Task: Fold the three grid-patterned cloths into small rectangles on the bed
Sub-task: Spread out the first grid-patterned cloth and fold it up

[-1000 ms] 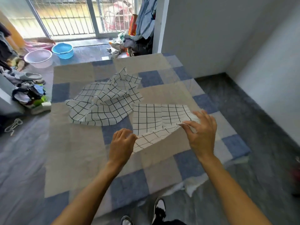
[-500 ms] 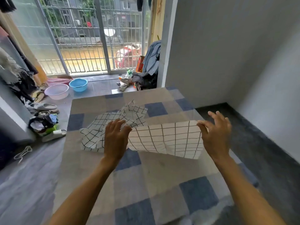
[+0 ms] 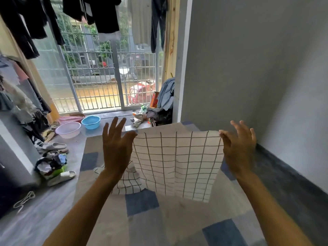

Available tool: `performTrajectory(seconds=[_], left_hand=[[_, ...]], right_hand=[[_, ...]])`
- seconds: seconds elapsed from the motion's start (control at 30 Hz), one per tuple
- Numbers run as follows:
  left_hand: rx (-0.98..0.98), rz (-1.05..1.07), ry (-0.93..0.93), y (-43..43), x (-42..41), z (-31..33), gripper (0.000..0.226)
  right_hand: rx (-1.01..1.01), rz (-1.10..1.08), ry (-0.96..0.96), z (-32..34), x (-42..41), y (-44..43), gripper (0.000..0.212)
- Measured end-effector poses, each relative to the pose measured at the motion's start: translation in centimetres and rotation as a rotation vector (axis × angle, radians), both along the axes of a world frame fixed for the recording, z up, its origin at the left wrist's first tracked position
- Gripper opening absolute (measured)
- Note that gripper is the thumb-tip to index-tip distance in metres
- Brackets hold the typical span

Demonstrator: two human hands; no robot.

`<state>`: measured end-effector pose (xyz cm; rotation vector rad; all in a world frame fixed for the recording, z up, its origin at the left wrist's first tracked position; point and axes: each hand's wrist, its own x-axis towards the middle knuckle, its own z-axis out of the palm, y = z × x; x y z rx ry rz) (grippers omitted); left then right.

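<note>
Raised since half a second ago, the cloth point(image 3: 177, 162) hangs from both hands — left point(image 3: 116, 150) and right point(image 3: 237, 150) pinch its top corners; keep that edge taut, level — then lay it flat.

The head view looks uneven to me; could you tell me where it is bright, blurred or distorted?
Head view: daylight through the barred window backlights the room; wide-angle bending curves the wall edge; the left hand, right hand and held cloth look slightly soft.
</note>
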<state>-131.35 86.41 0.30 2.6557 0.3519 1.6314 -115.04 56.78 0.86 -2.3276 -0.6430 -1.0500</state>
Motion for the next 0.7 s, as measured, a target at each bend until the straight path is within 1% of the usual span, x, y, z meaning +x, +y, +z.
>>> performTrajectory(seconds=[0.1, 0.17, 0.37, 0.5, 0.6, 0.7], left_hand=[[-0.004, -0.03, -0.05, -0.1, -0.6, 2.1, 0.011], [0.007, -0.046, -0.082, -0.2, -1.2, 3.5, 0.011], [0.048, -0.039, -0.139, 0.0, -3.4, 6.4, 0.008], [0.034, -0.018, -0.136, 0.8, -4.3, 7.1, 0.01], [0.014, 0.003, -0.108, 1.6, -4.5, 6.7, 0.014], [0.01, 0.01, -0.074, 2.2, -4.2, 5.8, 0.014]], right_hand=[[0.043, -0.022, -0.028, 1.5, -0.5, -0.2, 0.047], [0.049, -0.033, -0.058, 2.6, -1.0, -0.5, 0.042], [0.091, -0.052, -0.127, 5.5, -2.9, -0.4, 0.046], [0.076, -0.059, -0.162, 5.9, -3.8, 0.0, 0.041], [0.065, -0.043, -0.147, 5.5, -3.7, 0.7, 0.037], [0.053, -0.016, -0.082, 5.0, -3.2, 1.7, 0.039]])
